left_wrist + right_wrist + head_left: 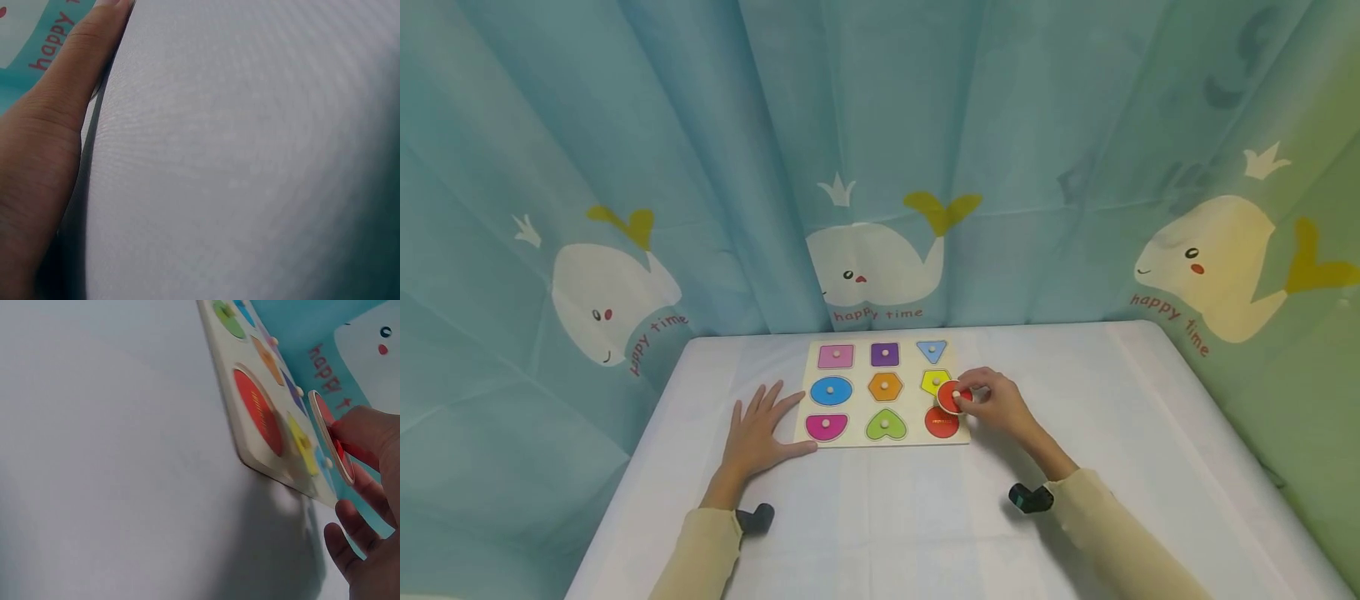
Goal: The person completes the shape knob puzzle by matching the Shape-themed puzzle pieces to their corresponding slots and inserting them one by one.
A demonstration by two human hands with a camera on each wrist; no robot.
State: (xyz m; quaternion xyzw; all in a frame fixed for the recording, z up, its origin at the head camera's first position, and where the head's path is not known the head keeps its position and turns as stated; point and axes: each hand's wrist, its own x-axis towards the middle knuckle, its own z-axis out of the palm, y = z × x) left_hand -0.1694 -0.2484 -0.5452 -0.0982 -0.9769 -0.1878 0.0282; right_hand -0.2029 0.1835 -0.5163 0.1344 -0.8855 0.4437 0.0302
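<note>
Between thumb and fingers, my right hand [997, 403] pinches a round red puzzle piece [950, 398] by its knob. The right wrist view shows the disc [323, 419] tilted and raised over the wooden puzzle board [255, 450]. Below it in the head view lies the bare red round recess [942, 423] at the board's near right corner. My left hand [758, 433] lies spread on the table, its thumb and a fingertip at the board's left edge. In the left wrist view only the thumb side [56, 119] shows.
The board holds several other knobbed shapes, among them a yellow pentagon [934, 381], a green heart [886, 426] and a blue oval [831, 391]. It lies on a white-covered table [880, 517]. A blue curtain [700, 167] with whale prints hangs behind the far edge.
</note>
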